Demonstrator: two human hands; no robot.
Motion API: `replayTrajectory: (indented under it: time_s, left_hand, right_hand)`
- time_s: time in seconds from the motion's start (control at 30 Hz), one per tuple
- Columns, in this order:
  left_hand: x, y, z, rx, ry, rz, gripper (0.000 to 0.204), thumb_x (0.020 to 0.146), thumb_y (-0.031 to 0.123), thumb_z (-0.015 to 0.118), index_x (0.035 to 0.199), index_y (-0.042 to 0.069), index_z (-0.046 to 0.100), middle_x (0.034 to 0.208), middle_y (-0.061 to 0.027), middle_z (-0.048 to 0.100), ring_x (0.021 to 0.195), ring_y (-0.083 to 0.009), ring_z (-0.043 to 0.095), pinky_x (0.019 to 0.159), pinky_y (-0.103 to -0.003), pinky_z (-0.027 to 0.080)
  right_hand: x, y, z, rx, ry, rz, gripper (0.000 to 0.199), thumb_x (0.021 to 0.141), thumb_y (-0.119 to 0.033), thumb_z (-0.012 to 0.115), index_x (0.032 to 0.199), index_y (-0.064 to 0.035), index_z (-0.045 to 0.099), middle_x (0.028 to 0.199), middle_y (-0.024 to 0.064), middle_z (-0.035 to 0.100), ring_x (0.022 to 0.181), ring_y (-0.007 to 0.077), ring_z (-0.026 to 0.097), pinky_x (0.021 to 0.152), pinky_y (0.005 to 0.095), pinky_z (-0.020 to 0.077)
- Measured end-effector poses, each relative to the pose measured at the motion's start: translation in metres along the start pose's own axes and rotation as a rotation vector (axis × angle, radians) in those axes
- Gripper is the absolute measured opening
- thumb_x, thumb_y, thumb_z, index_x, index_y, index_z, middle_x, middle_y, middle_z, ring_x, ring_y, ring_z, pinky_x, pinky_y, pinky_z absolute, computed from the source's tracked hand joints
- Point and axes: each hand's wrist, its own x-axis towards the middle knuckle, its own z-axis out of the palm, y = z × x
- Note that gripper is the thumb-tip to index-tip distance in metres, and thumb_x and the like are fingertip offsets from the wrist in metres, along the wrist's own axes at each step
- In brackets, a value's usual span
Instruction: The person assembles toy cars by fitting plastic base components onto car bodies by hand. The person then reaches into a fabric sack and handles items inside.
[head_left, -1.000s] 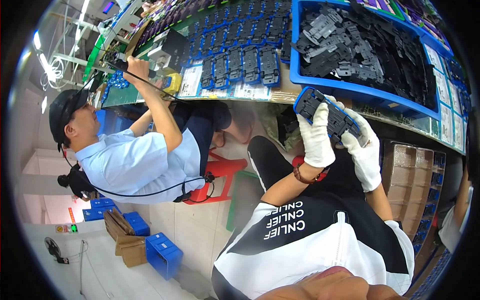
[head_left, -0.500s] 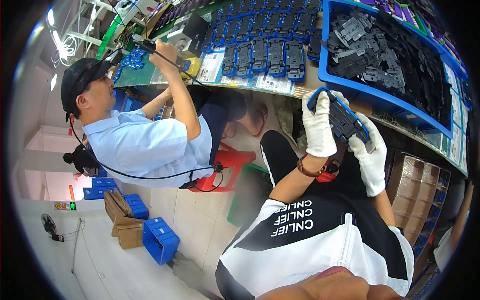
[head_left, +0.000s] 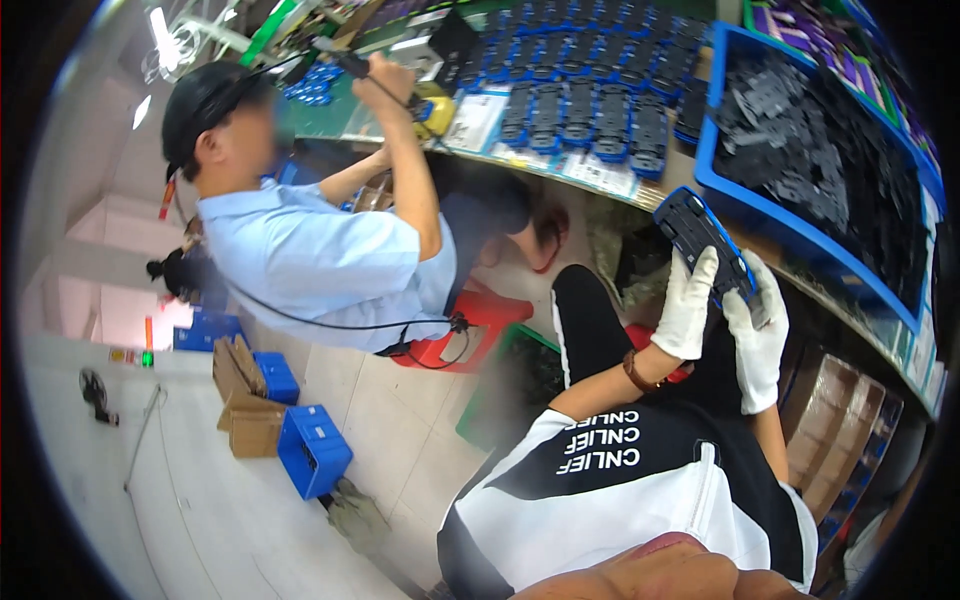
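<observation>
A blue toy car [head_left: 690, 225] is held up in front of the table edge, its black underside facing me. My right hand [head_left: 757, 345], in a white glove, grips its near end, with the thumb against the black base. My left hand [head_left: 688, 308], also gloved in white, has its fingers closed against the car's lower left side. The far end of the car sticks out free of both hands. Just beyond the hands stands a blue bin [head_left: 708, 150] heaped with black plastic chassis plates [head_left: 800, 130].
Rows of blue toy cars [head_left: 580, 115] lie underside up on the table to the left of the bin. A co-worker in a light blue shirt [head_left: 320, 250] sits at the left, holding a dark corded tool [head_left: 345, 60]. Boxes with dividers [head_left: 830, 410] stand at my right.
My left hand has slid from the car's far end to its near part. The car now tilts more upright with that end free. The whole view has shifted a little.
</observation>
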Motion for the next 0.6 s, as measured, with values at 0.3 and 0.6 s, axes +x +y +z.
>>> replayTrajectory:
  time_s: [0.3, 0.6]
  left_hand:
    - [0.139, 0.106, -0.172, 0.404, 0.403, 0.44, 0.047, 0.099, 0.024, 0.043, 0.144, 0.017, 0.031, 0.113, -0.0075, 0.056, 0.078, -0.015, 0.06, 0.053, -0.03, 0.052]
    - [0.268, 0.162, -0.228, 2.32, 0.088, 0.62, 0.041, 0.088, 0.007, 0.045, 0.128, 0.003, 0.052, 0.119, -0.0182, 0.059, 0.11, -0.0339, 0.055, 0.096, -0.038, 0.043]
  right_hand:
    - [-0.008, -0.013, -0.046, -0.558, 0.005, -0.247, 0.032, 0.087, -0.004, 0.06, 0.119, -0.0014, 0.058, 0.115, 0.0124, 0.057, 0.1, 0.0223, 0.059, 0.087, 0.031, 0.0477]
    - [-0.051, -0.026, -0.143, -0.868, 0.447, -0.237, 0.022, 0.085, 0.002, 0.058, 0.106, -0.0001, 0.063, 0.105, 0.0127, 0.062, 0.099, 0.0257, 0.059, 0.089, 0.0321, 0.0451]
